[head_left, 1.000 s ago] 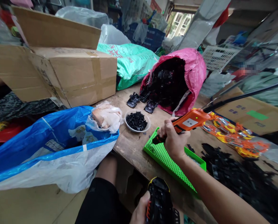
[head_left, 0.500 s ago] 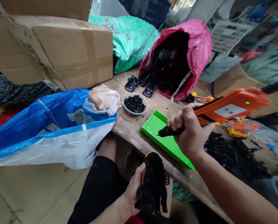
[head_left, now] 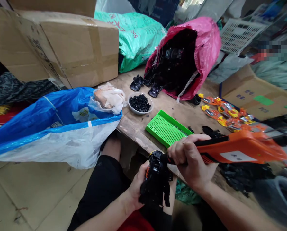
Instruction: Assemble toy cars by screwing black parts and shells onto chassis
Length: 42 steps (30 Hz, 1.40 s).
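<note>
Wooden table [head_left: 130, 126] bearing taped box [head_left: 85, 54], green sack [head_left: 140, 40], pink sack [head_left: 209, 41], bowl [head_left: 140, 112], green tray [head_left: 166, 132], black parts [head_left: 244, 178], orange-and-yellow pieces [head_left: 227, 110]

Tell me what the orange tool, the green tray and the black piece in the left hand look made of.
Orange tool: probably hard plastic, semi-gloss; its body looks smooth and moulded.
Green tray: likely plastic, slightly glossy, given its even colour and regular holes.
Black piece in the left hand: apparently shiny plastic, from its small highlights, but too dark to rule out metal.

Orange power driver [head_left: 251, 144], slanted, apparently touching black toy car [head_left: 155, 186] near yellow-edged end.
</note>
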Each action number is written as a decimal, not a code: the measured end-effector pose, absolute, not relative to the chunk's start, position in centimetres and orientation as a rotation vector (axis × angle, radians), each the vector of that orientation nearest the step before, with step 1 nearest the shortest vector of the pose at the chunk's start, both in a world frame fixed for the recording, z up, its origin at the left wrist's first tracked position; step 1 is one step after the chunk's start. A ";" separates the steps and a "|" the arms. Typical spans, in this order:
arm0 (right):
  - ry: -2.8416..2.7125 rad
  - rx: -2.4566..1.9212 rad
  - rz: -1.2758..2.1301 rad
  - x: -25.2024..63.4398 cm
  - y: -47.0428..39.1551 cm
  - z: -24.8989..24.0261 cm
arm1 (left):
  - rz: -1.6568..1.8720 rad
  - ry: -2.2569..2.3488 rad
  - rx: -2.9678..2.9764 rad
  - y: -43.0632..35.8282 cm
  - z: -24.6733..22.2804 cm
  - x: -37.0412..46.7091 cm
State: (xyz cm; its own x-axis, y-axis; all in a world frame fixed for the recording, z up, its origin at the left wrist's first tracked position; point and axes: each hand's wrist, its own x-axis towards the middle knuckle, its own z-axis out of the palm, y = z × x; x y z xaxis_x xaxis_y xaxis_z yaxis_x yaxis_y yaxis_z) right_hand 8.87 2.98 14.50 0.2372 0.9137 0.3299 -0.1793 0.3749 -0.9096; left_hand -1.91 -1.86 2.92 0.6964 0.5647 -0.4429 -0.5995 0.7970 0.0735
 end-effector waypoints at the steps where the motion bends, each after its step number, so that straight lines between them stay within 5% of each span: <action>1: -1.059 -0.872 0.899 8.8 3.0 14.3 | 0.651 0.469 -0.085 -1.8 3.0 -1.9; 42: -1.180 -0.936 0.998 8.8 2.8 11.6 | 0.658 0.460 -0.076 -2.1 2.7 -1.8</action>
